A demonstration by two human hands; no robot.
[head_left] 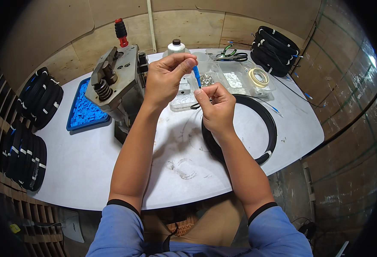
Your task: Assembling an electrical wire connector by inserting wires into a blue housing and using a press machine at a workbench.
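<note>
A slim blue cable connector (196, 76) is held up over the middle of the table, tilted, with black cable at its lower end. My left hand (166, 80) pinches its upper end between thumb and fingertips. Just below, my right hand (217, 106) is closed on the black cable where it meets the connector. A coil of black cable (271, 136) with white ties lies flat on the table, partly behind my right forearm. Whether the held cable comes from this coil is hidden by my hand.
A metal press (126, 70) stands left, beside a blue tray (70, 124) of small blue parts. Behind my hands are clear plastic bins (263, 91), a white bottle (177, 47) and scissors (240, 57). Cable coils (274, 49) stand back right; more coils (40, 98) are at left.
</note>
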